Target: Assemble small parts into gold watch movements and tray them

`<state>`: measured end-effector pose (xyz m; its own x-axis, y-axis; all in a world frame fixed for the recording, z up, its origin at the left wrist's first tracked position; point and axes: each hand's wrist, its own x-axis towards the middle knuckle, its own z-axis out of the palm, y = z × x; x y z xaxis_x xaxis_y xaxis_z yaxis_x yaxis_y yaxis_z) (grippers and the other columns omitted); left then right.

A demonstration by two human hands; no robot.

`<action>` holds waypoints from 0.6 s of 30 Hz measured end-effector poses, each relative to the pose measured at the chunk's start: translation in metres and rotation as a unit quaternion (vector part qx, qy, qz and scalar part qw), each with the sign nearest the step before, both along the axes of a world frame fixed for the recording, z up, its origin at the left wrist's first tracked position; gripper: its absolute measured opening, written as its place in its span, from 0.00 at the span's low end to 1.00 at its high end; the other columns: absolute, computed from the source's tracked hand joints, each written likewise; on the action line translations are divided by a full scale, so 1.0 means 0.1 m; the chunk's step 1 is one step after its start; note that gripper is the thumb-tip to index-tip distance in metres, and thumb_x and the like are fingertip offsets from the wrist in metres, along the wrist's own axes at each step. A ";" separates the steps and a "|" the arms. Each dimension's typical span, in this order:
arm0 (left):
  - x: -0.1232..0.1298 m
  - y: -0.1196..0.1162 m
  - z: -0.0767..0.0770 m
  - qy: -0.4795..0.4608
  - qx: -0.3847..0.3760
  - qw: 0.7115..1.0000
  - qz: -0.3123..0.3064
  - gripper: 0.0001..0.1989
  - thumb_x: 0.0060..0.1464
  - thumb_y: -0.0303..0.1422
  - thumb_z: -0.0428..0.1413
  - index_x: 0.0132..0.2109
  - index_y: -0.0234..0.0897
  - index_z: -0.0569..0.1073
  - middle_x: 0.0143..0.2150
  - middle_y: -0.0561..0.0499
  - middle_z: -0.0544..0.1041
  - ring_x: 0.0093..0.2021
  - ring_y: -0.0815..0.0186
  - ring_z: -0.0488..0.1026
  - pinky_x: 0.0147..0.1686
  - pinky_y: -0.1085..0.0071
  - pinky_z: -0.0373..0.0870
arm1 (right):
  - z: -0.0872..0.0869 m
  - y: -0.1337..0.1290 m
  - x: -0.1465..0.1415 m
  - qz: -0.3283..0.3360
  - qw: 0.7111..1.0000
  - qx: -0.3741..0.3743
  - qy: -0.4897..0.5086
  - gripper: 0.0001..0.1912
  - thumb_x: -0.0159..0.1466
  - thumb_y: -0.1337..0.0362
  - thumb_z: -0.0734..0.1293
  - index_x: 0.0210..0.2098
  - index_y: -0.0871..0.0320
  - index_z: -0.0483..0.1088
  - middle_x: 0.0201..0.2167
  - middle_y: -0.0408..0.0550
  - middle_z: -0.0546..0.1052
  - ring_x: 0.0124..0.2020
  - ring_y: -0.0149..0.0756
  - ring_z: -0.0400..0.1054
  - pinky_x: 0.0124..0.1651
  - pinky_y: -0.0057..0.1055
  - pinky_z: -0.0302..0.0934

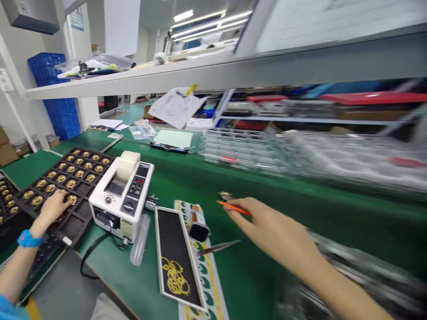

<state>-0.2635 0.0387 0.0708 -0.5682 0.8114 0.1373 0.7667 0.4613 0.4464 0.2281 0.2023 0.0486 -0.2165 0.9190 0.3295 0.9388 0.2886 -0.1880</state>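
My left hand, with a blue band at the wrist, reaches into the black compartment tray; its fingertips touch a round gold part. Over the green table, my right hand holds an orange stick-like tool between thumb and fingers. A small metallic part is at its fingertips; whether it is gripped is unclear. Between the hands stand a white tape dispenser and a white-rimmed black tray with yellow rings.
Tweezers and a smartwatch lie by a patterned strip. A clear tube lies beside the dispenser. Clear plastic trays line the back, under a grey shelf. A clipboard is behind.
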 end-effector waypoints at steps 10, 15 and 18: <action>0.01 0.09 0.19 0.118 -0.111 0.981 -0.107 0.15 0.58 0.32 0.57 0.48 0.26 0.74 0.43 0.44 0.74 0.39 0.55 0.74 0.40 0.68 0.68 | 0.06 -0.94 0.31 0.016 0.952 -0.053 0.300 0.17 0.60 0.50 0.59 0.28 0.54 0.72 0.28 0.48 0.76 0.25 0.37 0.66 0.29 0.32 0.59; -0.03 0.16 0.32 0.112 -0.105 0.980 -0.129 0.07 0.53 0.31 0.62 0.36 0.31 0.77 0.31 0.54 0.69 0.32 0.63 0.71 0.39 0.73 0.68 | -0.02 -1.06 0.18 0.039 0.944 -0.060 0.322 0.16 0.62 0.53 0.59 0.27 0.54 0.71 0.26 0.46 0.74 0.24 0.34 0.63 0.26 0.30 0.55; -0.04 0.09 0.46 0.136 -0.045 0.986 -0.084 0.07 0.55 0.33 0.59 0.32 0.32 0.74 0.32 0.53 0.70 0.35 0.61 0.71 0.45 0.66 0.69 | -0.04 -1.15 0.13 0.052 0.939 -0.054 0.336 0.16 0.63 0.54 0.58 0.27 0.54 0.71 0.27 0.47 0.74 0.24 0.34 0.63 0.24 0.30 0.54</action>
<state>-0.2680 0.0474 0.1171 -0.3765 0.9068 0.1896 0.9215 0.3456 0.1771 0.2407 0.0878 0.0447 -0.0830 0.9404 0.3299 0.5664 0.3169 -0.7607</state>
